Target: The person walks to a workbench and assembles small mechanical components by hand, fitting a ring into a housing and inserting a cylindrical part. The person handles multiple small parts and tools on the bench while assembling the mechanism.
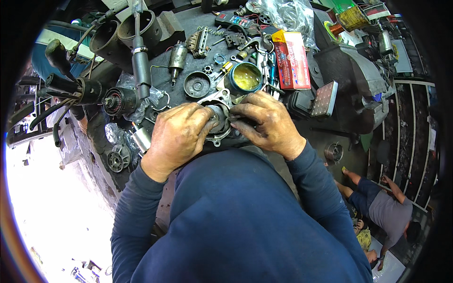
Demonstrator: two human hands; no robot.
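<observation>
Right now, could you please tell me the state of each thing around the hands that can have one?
Metal housing: between both hands.
Left hand: fingers curled over the housing's left side.
Right hand: fingertips at its right side; grip unclear.
Blue tub: open, yellowish paste inside.
Round metal cap: hollow side up.
Clear plastic bag: crumpled.

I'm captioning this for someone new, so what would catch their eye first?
Probably the red-and-white box, bright against the dark bench right of centre, with an open tub of yellowish paste to its left. Next, perhaps, the smudged left hand and right hand, their fingers at a metal housing near the bench's front edge.
</observation>
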